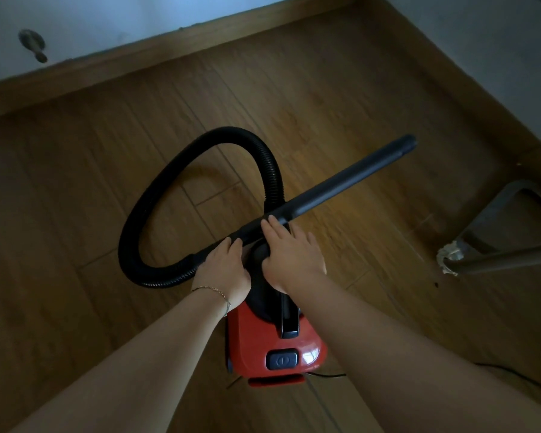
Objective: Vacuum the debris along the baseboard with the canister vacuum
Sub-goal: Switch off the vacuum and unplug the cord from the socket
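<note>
Hands side by side on the black wand [341,179], left hand [224,271] curled round it, right hand [291,257] with fingers laid across it, over the red canister vacuum [306,345] standing well apart from the baseboard [169,46]

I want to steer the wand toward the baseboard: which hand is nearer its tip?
Right. The right hand lies on the wand, closer to its tip; the left hand grips the wand behind it, toward the hose end.

Red canister vacuum [275,339], looped black hose [156,214]
</note>
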`<state>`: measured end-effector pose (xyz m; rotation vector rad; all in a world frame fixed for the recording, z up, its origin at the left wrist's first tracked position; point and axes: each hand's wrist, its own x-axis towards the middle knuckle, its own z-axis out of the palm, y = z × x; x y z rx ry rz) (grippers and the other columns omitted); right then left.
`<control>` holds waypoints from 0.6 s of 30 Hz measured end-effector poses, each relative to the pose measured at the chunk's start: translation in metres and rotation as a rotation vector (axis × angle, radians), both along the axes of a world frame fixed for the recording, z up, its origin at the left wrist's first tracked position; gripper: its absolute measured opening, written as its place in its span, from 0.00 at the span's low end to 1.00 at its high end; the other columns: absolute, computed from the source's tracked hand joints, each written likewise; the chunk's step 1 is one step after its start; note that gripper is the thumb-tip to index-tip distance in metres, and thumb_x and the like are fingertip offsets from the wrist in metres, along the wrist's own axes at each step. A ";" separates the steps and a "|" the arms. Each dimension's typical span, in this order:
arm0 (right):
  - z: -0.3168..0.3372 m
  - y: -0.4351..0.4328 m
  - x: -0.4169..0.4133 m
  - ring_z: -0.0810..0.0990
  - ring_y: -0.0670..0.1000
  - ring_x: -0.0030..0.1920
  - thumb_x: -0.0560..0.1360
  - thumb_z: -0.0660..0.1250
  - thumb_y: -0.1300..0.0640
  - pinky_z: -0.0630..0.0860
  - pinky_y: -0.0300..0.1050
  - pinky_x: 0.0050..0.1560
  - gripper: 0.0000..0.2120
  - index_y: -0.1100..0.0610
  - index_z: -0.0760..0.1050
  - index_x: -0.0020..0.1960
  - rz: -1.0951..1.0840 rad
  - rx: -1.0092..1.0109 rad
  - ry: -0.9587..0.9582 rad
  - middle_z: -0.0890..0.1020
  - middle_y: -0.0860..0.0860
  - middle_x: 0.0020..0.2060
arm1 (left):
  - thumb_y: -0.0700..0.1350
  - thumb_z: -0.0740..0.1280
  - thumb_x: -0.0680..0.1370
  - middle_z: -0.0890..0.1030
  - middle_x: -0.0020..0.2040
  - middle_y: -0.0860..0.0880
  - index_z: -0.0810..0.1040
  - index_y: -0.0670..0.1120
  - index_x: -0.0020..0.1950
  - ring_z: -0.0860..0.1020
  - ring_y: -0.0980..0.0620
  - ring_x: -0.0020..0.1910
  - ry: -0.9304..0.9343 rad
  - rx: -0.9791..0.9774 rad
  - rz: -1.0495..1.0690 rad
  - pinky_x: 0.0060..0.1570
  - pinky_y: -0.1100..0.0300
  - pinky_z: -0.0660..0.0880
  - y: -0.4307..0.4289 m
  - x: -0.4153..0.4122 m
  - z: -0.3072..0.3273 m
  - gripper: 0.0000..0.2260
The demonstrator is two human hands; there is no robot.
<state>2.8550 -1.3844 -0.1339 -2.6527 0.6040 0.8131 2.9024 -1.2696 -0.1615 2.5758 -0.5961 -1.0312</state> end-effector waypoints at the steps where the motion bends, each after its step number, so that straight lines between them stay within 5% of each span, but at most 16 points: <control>1: 0.001 0.000 0.000 0.42 0.54 0.77 0.79 0.54 0.55 0.42 0.56 0.76 0.33 0.49 0.39 0.78 0.000 0.002 0.003 0.41 0.45 0.78 | 0.42 0.56 0.80 0.52 0.78 0.47 0.52 0.45 0.77 0.55 0.49 0.75 0.009 -0.004 -0.003 0.71 0.49 0.62 0.001 0.001 0.001 0.26; 18: 0.017 0.002 -0.021 0.43 0.53 0.77 0.81 0.51 0.53 0.44 0.55 0.76 0.30 0.50 0.40 0.78 -0.038 -0.048 0.037 0.43 0.47 0.78 | 0.49 0.55 0.81 0.55 0.77 0.49 0.51 0.47 0.77 0.53 0.51 0.76 -0.203 0.039 -0.201 0.73 0.51 0.57 0.018 -0.016 0.046 0.26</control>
